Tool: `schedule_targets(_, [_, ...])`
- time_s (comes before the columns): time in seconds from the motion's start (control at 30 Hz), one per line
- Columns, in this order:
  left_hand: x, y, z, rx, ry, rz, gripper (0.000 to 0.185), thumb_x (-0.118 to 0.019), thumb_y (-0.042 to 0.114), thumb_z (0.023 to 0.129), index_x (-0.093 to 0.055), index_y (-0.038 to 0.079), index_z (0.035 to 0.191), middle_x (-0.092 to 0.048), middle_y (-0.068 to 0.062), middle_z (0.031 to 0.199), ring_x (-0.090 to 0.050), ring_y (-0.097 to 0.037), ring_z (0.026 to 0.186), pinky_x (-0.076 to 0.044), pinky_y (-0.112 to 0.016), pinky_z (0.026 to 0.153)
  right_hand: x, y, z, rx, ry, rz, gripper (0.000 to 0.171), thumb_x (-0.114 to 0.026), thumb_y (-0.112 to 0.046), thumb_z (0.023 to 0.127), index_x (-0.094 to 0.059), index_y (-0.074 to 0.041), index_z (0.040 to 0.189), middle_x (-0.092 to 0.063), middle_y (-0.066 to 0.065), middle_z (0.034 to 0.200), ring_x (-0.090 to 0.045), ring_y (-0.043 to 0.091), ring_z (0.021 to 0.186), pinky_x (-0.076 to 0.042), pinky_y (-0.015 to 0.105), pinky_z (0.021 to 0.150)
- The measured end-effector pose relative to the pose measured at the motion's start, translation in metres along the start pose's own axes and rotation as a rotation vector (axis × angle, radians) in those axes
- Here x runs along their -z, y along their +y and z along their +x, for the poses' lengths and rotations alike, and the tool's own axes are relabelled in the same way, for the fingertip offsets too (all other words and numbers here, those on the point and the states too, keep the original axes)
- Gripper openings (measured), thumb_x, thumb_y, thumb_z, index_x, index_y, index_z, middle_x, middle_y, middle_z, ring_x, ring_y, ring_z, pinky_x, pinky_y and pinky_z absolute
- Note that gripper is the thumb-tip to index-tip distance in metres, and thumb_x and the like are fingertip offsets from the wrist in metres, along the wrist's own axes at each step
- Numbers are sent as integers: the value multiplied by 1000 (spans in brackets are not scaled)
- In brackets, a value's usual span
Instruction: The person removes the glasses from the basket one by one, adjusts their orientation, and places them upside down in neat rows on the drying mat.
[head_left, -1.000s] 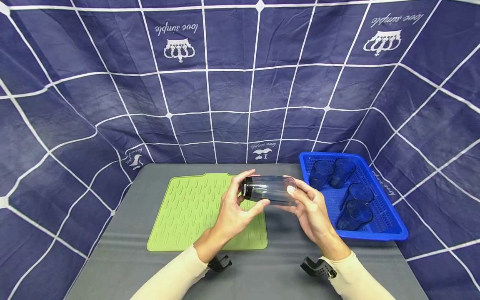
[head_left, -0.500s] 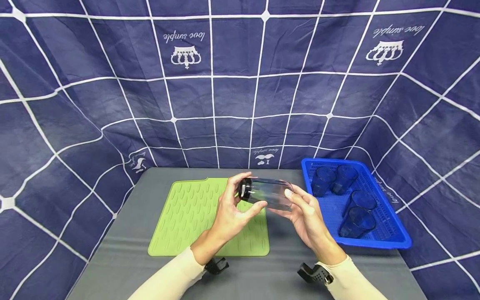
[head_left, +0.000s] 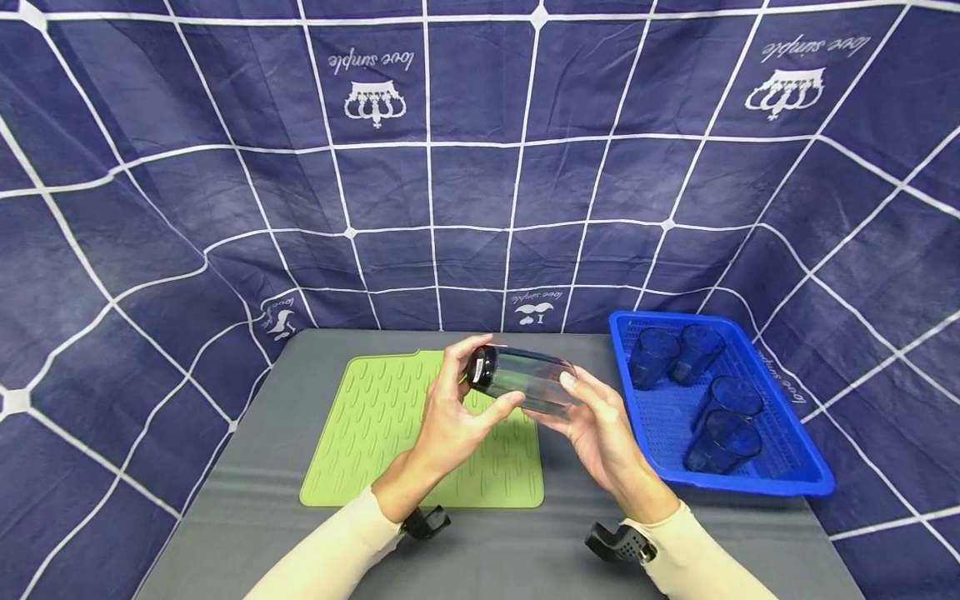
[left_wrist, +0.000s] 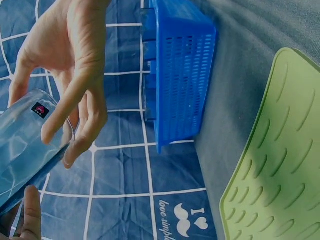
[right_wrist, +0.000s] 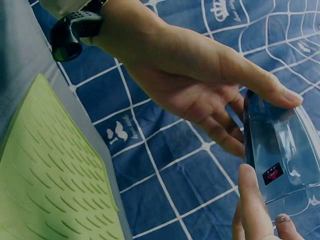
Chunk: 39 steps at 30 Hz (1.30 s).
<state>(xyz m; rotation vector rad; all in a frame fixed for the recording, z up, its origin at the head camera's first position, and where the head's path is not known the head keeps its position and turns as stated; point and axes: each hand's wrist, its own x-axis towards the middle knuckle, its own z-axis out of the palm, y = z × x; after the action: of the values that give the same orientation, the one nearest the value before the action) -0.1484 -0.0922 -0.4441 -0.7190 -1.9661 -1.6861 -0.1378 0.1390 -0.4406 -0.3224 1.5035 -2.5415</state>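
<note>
A clear blue-tinted tumbler [head_left: 525,382] lies on its side in the air above the right edge of the green mat [head_left: 390,433]. My left hand [head_left: 457,408] grips its dark left end between thumb and fingers. My right hand [head_left: 596,421] holds the other end, thumb on top and fingers underneath. In the left wrist view the tumbler [left_wrist: 22,155] carries a small sticker, and my right hand [left_wrist: 75,65] has its fingers curled over it. In the right wrist view my left hand [right_wrist: 190,70] holds the tumbler [right_wrist: 287,155].
A blue slotted basket [head_left: 750,485] stands at the right on the grey table [head_left: 525,542], with several blue tumblers [head_left: 723,442] inside. The basket [left_wrist: 182,70] also appears in the left wrist view. Dark blue checked cloth [head_left: 480,167] walls in the back and sides.
Both hands have carried the tumbler a little to the left, and its dark left end has turned more towards me. The grip is the same.
</note>
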Motion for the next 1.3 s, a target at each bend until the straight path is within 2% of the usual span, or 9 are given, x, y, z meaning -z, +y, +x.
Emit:
schedule_targets(0.13, [2, -3, -2, 8, 2, 3, 85, -97, 0, 93, -53, 9, 165, -73, -17, 148, -75, -18, 132, -69, -36, 111, 1, 6, 2, -18, -12, 12, 36, -47, -14, 121, -75, -21, 141, -84, -4, 137, -81, 20, 125, -70, 53, 109])
schedule_targets(0.33, [6, -5, 1, 6, 8, 10, 85, -95, 0, 94, -51, 9, 166, -74, -18, 147, -75, -19, 132, -68, -34, 111, 2, 10, 9, -35, -59, 22, 36, -48, -17, 122, -73, -19, 147, -82, -2, 143, -79, 25, 132, -69, 55, 112])
schedule_targets(0.53, [9, -6, 3, -6, 15, 34, 85, -96, -1, 93, -51, 7, 165, -75, -19, 145, -76, -18, 129, -68, -32, 110, 4, 12, 14, -66, -108, 37, 36, -45, -17, 123, -72, -21, 148, -81, -5, 144, -78, 23, 133, -67, 57, 114])
schedule_targets(0.77, [14, -7, 6, 6, 17, 59, 82, -96, 0, 94, -51, 3, 162, -75, -20, 144, -77, -25, 127, -68, -32, 111, 5, 15, 19, -103, -138, 52, 37, -44, -19, 123, -75, -24, 144, -81, -6, 142, -79, 24, 132, -66, 56, 116])
schedule_targets(1.0, [21, -10, 9, 8, 8, 79, 80, -96, 0, 94, -54, 5, 162, -76, -17, 144, -76, -14, 125, -68, -31, 111, 4, 22, 23, -146, -153, 55, 34, -44, -21, 123, -72, -25, 142, -81, -7, 139, -79, 23, 130, -66, 55, 117])
schedule_targets(1.3, [22, -15, 12, -26, 9, 114, 78, -97, 3, 93, -58, 8, 161, -77, -16, 143, -77, -15, 121, -68, -28, 106, 11, 23, 26, -133, -166, 45, 34, -46, -18, 123, -75, -26, 138, -81, -9, 136, -79, 20, 131, -66, 56, 118])
